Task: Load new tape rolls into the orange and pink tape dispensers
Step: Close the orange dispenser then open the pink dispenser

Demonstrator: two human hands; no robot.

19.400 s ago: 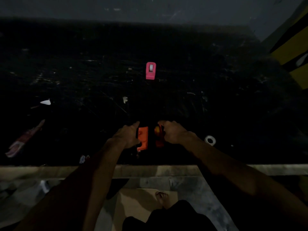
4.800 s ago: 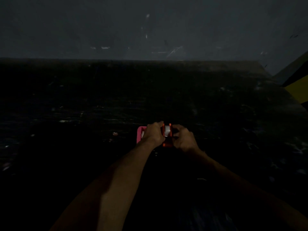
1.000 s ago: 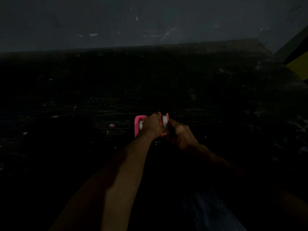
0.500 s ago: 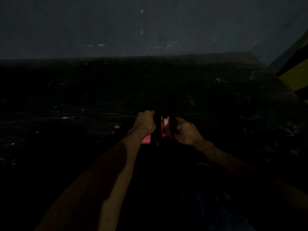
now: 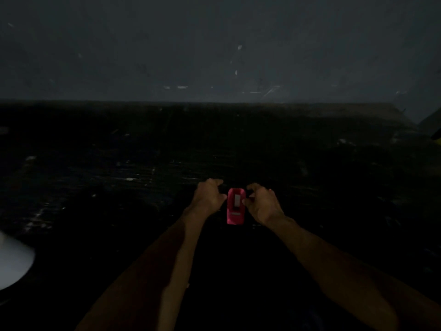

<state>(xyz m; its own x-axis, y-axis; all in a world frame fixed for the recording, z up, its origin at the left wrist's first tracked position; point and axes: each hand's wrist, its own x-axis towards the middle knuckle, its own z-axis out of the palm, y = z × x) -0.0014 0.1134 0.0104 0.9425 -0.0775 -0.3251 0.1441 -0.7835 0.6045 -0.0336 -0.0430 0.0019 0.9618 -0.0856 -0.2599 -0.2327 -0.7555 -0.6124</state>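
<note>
1. At the table's (image 5: 143, 177) left edge sat a blurred white shape (image 5: 12, 261).
2. The pink dispenser (image 5: 235, 206) lay between your left hand (image 5: 208, 195) and right hand (image 5: 262, 203), showing a pale strip.
3. Your fingers curled beside it; I couldn't tell whether they gripped.

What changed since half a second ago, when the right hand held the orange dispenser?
The orange dispenser has left the right hand and is out of view. The pink dispenser now lies uncovered between the left hand and the right, both curled beside it; grip too dark to tell. Dark table unchanged.
</note>
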